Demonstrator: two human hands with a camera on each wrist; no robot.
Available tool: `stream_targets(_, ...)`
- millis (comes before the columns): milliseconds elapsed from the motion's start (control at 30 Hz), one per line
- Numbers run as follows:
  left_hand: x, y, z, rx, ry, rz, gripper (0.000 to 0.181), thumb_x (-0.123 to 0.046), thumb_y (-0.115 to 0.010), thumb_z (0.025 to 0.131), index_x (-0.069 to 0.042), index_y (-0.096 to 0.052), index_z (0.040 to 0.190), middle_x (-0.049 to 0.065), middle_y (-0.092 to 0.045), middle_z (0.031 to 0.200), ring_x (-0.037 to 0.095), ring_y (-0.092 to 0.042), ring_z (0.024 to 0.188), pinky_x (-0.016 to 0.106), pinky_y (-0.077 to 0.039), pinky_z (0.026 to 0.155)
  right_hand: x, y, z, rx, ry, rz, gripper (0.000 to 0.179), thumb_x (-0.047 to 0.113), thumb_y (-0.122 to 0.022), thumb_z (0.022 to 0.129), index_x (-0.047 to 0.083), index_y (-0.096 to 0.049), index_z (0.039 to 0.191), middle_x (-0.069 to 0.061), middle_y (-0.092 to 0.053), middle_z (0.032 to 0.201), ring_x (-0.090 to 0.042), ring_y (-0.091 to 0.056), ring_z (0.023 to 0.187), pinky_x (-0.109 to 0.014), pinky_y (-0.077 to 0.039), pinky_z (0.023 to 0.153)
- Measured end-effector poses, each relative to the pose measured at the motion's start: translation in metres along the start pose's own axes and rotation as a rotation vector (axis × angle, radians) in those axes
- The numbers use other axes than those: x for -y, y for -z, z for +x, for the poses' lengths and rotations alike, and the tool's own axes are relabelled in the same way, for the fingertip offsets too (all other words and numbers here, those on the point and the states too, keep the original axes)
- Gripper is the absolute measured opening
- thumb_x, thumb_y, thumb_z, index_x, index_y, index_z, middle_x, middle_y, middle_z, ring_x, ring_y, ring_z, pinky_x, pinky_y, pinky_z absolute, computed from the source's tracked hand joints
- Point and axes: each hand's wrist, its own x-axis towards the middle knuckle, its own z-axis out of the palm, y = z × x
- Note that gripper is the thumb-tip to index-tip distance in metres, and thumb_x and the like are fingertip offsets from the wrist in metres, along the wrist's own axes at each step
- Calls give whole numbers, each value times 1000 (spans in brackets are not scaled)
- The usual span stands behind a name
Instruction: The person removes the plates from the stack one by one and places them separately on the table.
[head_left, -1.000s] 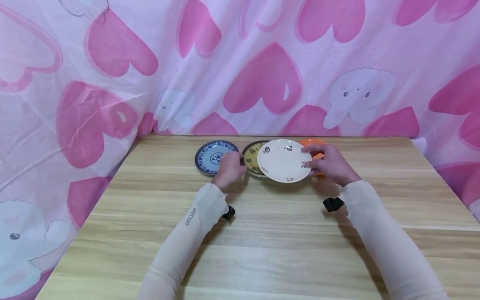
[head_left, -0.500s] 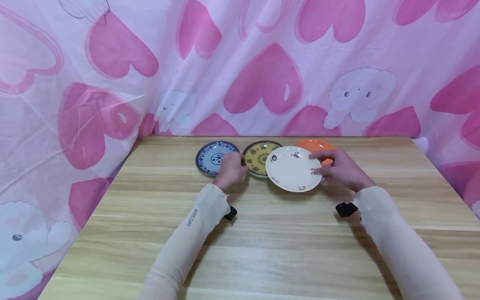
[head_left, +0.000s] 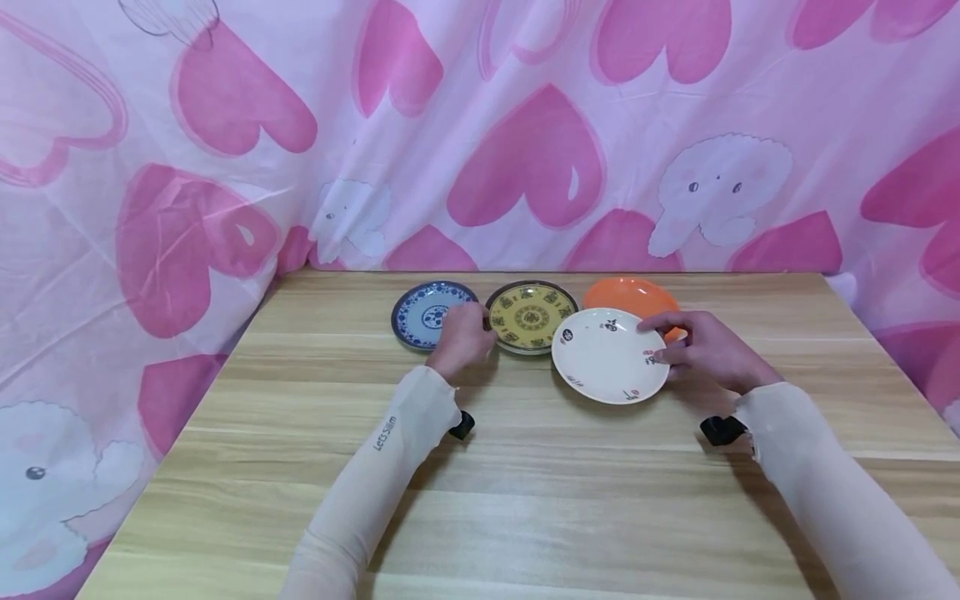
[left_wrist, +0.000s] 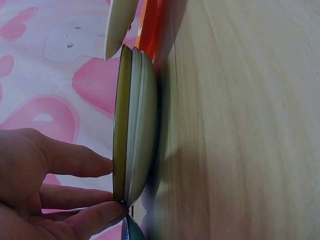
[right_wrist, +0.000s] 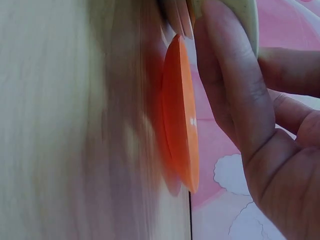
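Note:
My right hand (head_left: 712, 346) pinches the right rim of a white plate (head_left: 607, 367) with small dark and red motifs. The plate is off the table, in front of an orange plate (head_left: 630, 293) and partly covering it. My left hand (head_left: 461, 337) touches the left rim of a yellow patterned plate (head_left: 532, 317); its fingers look fairly straight in the left wrist view. Paler plates (left_wrist: 142, 125) are stacked under the yellow one. Left of that stack lies a blue-and-white plate (head_left: 416, 317), partly hidden by my left hand.
All the plates are near the back edge of a wooden table (head_left: 495, 517). A pink curtain (head_left: 420, 158) with hearts hangs right behind it. Black straps (head_left: 723, 431) show at both wrists.
My right hand has carried the white plate right and toward me, off the yellow plate, which now shows whole. The left hand has stayed at the yellow plate's rim.

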Motion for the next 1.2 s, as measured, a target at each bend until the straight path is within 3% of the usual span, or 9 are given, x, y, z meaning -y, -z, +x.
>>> stream_targets(300,1,-1,-1,17,1,-17,30,-5,-66,92,1,-68,120,16,-71,106,19,-66,72,20,-56,56,-8,4,-10,29,44,66,45,1,-68,90,2,-59,134,-20,-47,119,-22,-59,61,-32,-62,64)
stream_targets(833,1,-1,-1,16,-3,-14,27,-4,-66,91,1,-69,118,15,-71,103,19,-65,71,21,-55,55,-23,12,-22,74,89,75,42,2,-68,90,4,-60,131,-18,-54,122,-20,-64,66,-32,-63,66)
stream_targets(1033,1,-1,0,15,-5,-17,29,-5,-66,92,2,-68,120,15,-71,101,17,-65,67,19,-55,53,-27,14,-24,75,94,22,40,3,-69,90,8,-63,129,-13,-58,120,-22,-57,59,-28,-59,60)
stream_targets(1200,1,-1,0,11,-6,-4,30,-6,-67,92,1,-67,121,15,-70,103,18,-65,71,20,-55,54,-31,15,-25,90,93,3,39,5,-70,89,10,-63,127,-11,-56,118,-22,-57,63,-29,-58,60)
